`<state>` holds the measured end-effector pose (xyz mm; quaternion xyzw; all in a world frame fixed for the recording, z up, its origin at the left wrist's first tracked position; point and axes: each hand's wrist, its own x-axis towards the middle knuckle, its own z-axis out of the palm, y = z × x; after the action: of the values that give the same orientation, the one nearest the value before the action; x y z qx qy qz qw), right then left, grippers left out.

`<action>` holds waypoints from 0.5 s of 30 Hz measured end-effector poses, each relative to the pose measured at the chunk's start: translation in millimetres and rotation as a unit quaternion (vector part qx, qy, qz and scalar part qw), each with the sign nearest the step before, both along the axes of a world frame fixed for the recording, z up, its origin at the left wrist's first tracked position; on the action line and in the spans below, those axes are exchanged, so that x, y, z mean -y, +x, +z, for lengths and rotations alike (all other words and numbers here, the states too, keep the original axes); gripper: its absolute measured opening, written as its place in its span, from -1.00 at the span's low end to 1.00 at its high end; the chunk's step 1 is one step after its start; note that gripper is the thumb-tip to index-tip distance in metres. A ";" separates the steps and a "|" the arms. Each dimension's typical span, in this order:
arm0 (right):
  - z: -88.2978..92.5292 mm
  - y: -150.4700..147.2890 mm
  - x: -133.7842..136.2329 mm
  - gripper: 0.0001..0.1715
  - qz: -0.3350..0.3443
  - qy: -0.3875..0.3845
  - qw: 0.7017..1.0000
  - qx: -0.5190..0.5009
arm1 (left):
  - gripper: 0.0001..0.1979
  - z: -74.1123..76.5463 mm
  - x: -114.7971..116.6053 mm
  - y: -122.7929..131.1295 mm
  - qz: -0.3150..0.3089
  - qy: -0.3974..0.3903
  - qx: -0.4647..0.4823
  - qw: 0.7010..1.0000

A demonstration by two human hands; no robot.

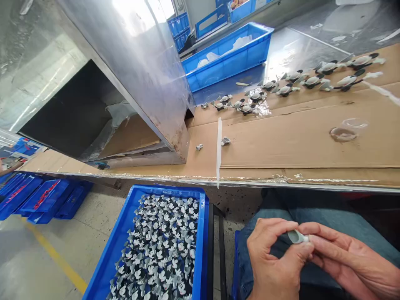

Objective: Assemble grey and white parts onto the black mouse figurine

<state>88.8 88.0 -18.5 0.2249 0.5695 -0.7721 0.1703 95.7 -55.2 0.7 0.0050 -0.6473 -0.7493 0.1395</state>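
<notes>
A small grey funnel-shaped part point(295, 237) with a white end is held between both hands above the lap. My left hand point(275, 258) is closed, pinching its wide grey rim between thumb and index finger. From the other side, my right hand point(346, 254) has its fingers closed about the white end; the fingers partly cover it. Beyond them on the cardboard-covered bench point(300, 141) lie two similar loose grey pieces, one point(225, 141) beside a white tape strip point(219, 146) and the other point(199, 147) left of it.
Several black, white and grey figure pieces point(286, 89) lie in rows along the back of the bench. A blue crate point(202, 241) full of similar pieces stands at lower left. Behind are a metal box housing point(156, 83), a blue bin point(228, 68) and a round clear lid point(355, 123).
</notes>
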 end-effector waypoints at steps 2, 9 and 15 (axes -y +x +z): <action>6.6 -1.1 0.6 -0.70 0.002 -0.050 0.999 0.018 | -0.74 0.1 0.9 -1.1 0.003 0.003 -0.003 1.000; 38.1 -4.3 7.6 -0.65 0.056 -0.005 0.998 -0.035 | -0.83 -8.8 4.4 -1.1 -0.055 0.071 0.019 0.996; 40.9 -7.4 6.4 -0.66 0.013 -0.038 0.996 -0.083 | -0.70 -8.6 -5.6 -1.3 0.011 0.129 0.127 0.983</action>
<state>81.4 81.6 22.4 0.1456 0.5545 -0.8071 0.1412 94.4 -49.6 -8.0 0.1253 -0.5575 -0.8183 0.0627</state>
